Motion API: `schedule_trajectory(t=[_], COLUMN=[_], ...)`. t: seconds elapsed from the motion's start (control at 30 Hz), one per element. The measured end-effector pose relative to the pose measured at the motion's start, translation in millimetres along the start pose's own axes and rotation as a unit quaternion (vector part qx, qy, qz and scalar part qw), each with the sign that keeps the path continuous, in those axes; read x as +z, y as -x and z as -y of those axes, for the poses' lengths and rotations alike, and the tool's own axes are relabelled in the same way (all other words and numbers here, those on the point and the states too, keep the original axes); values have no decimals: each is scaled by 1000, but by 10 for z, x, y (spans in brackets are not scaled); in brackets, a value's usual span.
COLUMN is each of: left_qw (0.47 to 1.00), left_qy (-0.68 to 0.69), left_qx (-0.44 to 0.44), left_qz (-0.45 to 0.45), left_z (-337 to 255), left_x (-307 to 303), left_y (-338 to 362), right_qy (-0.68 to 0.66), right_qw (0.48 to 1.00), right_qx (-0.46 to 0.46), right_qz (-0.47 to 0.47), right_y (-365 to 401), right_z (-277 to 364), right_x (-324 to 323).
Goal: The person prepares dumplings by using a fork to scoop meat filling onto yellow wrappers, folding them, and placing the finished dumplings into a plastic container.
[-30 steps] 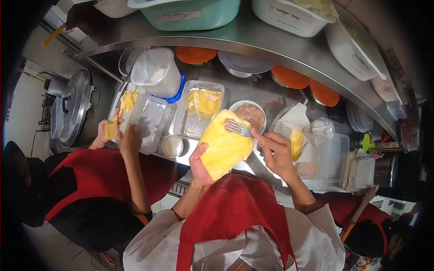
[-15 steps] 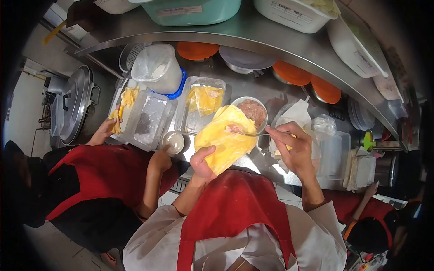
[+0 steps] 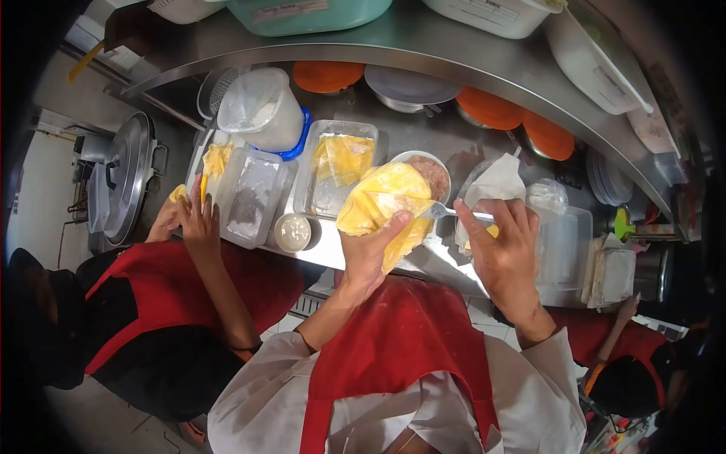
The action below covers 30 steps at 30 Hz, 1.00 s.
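Sheet (image 3: pixel 387 185) has folded over since earlier | left hand (image 3: pixel 367 257) pinches it, right hand (image 3: pixel 505 244) grips fork (image 3: pixel 445 211) | sheet held up beside meat (image 3: pixel 435 178) | likely light, limp, easily torn: support from below, pinch edges

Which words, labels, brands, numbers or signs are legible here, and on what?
None can be read for certain.
First label, on the teal tub: marks too blurred to read.
Second label, on the middle white tub: too small and blurred to read.
Third label, on the right-hand white tub: too blurred to read.
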<state>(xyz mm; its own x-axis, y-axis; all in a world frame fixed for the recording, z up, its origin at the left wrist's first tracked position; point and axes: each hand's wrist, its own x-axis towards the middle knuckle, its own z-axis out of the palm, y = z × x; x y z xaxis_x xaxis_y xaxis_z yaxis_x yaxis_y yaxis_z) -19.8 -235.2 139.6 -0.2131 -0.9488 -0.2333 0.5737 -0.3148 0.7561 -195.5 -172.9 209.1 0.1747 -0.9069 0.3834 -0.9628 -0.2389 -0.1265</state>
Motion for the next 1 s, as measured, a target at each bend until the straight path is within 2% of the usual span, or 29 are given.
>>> schedule_trajectory(t=[0.13,0.27,0.33,0.37,0.43,0.47,0.6,0.7,0.8,0.83,0.97,1.0], left_qw=[999,997,998,998,988,977,972,969,968,965,963,964], left_qy=[-24,-51,-14,6,100,146,156,166,130,140,191,189], left_qx=[6,5,-18,-27,-107,-147,-171,-178,-179,-177,-102,-95], left_qz=[-37,-51,-50,-51,-51,-50,-45,-53,-117,-133,-160,-163], left_z=[35,65,89,95,84,94,219,258,237,237,435,469], left_x=[44,1,-101,-165,-298,-368,-655,-890,-1031,-1093,-1466,-1539], left_y=[-22,-58,-101,-125,-115,-91,-37,-1,54,63,62,78], right_qy=[25,66,78,55,-151,-253,-350,-335,-323,-348,-394,-359], right_qw=[999,994,991,989,976,951,926,937,936,922,900,916], right_qx=[5,50,83,114,156,177,139,89,44,40,53,43], right_qz=[36,66,75,80,19,-9,21,51,131,165,179,173], right_y=[-52,-101,-72,-105,-162,-179,-297,-331,-435,-514,-974,-1120], right_z=[79,72,-56,-89,-84,-56,273,391,451,447,387,357], right_x=[-84,-271,-358,-408,-132,78,926,1219,1376,1413,1688,1818])
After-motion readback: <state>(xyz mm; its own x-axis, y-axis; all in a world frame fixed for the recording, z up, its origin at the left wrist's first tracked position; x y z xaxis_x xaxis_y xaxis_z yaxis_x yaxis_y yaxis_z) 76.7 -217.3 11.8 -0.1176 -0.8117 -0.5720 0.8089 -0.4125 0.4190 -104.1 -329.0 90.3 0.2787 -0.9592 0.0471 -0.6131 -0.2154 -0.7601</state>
